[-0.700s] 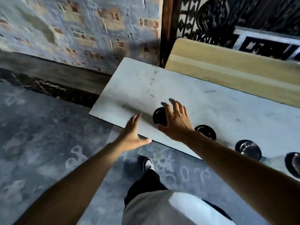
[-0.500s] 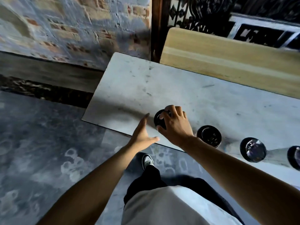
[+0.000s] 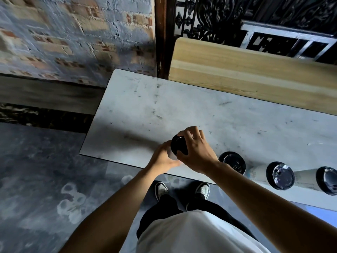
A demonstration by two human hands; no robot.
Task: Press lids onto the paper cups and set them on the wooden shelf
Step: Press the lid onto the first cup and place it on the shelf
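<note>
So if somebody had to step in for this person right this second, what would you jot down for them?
Right hand: closed from above over the black plastic lid of the leftmost white paper cup.
Left hand: wrapped around that cup's side, steadying it.
Three more lidded white cups stand in a row to the right, along the near edge of the grey marble table.
The pale wooden shelf behind the table holds no cups in view.
Done: all four cups carry lids.
Left: check this lid is seated, which can't be judged from here, then move every cup onto the shelf.
</note>
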